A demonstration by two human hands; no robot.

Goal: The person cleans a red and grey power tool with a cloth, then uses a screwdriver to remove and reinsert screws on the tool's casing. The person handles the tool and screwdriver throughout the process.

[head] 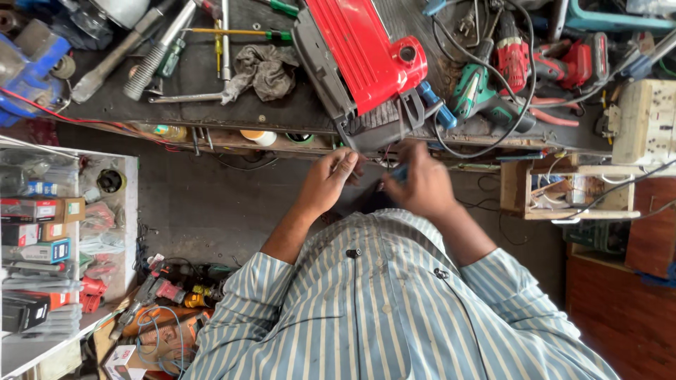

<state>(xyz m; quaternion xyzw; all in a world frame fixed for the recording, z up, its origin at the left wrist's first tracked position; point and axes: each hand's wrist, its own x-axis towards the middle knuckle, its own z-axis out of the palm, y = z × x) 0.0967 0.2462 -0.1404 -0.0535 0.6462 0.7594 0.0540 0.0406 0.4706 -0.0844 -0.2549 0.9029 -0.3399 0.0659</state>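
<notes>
A red power tool with a dark grey handle lies on the workbench, its handle hanging over the front edge. My left hand is just below that handle with its fingers curled together; what they pinch is hidden. My right hand is beside it, closed around a small blue object, and thin wires run between the hands and the handle. My striped shirt fills the bottom of the view.
On the bench lie a grey rag, screwdrivers, metal bars, a green drill and red drills with black cables. A shelf of boxes stands left, a wooden crate right, and tools litter the floor.
</notes>
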